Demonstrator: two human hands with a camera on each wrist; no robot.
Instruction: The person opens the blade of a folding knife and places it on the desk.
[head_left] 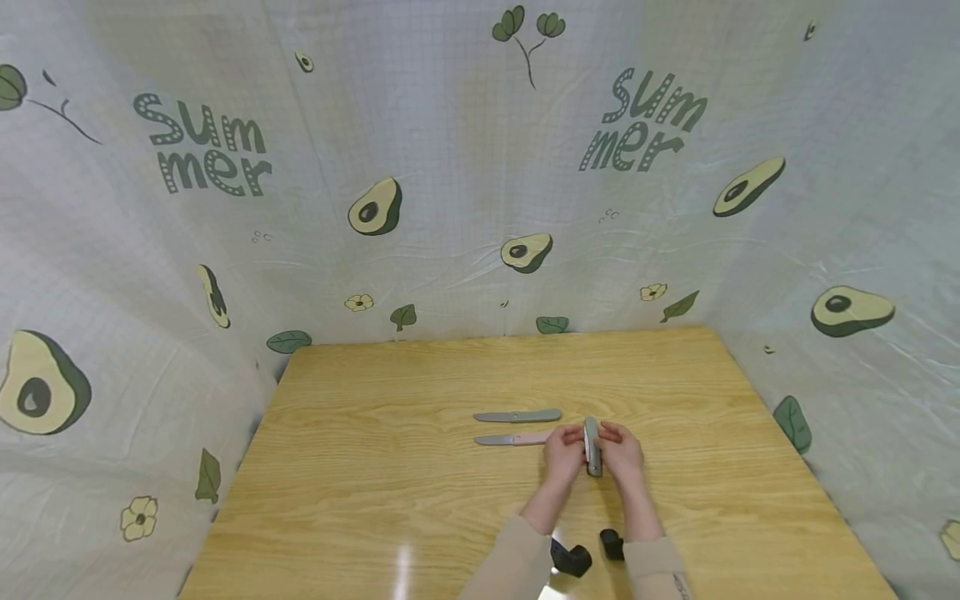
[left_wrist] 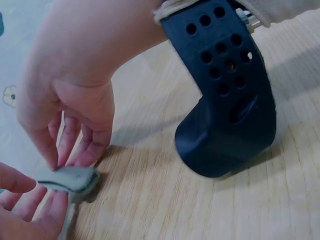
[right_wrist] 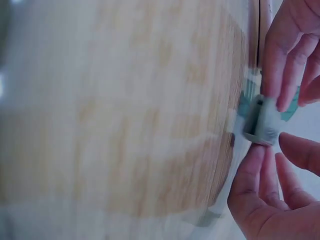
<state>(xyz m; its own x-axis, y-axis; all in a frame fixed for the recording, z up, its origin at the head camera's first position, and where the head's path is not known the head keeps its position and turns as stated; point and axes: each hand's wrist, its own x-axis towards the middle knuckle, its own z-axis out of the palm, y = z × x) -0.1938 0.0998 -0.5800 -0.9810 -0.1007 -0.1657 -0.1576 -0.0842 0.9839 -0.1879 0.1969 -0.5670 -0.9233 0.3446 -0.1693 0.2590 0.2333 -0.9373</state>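
A folding knife [head_left: 592, 447] with a grey-green handle stands out between my two hands, its blade folded in along the handle. From the left, my left hand [head_left: 564, 455] pinches it with the fingertips; in the left wrist view, the index fingertip presses the top of the knife [left_wrist: 72, 178]. My right hand [head_left: 622, 455] holds it from the other side, fingers [right_wrist: 252, 167] under the handle in the right wrist view. Just left of the hands lie two unfolded knives, one with a green handle [head_left: 538, 415] and one with a pink handle [head_left: 530, 438] partly covered by my left hand.
The light wooden table [head_left: 375, 483] runs back to a white cloth [head_left: 450, 158] printed with avocados and leaves, which also hangs at both sides. Black wrist mounts [head_left: 572, 559] sit below the sleeves, close over the tabletop.
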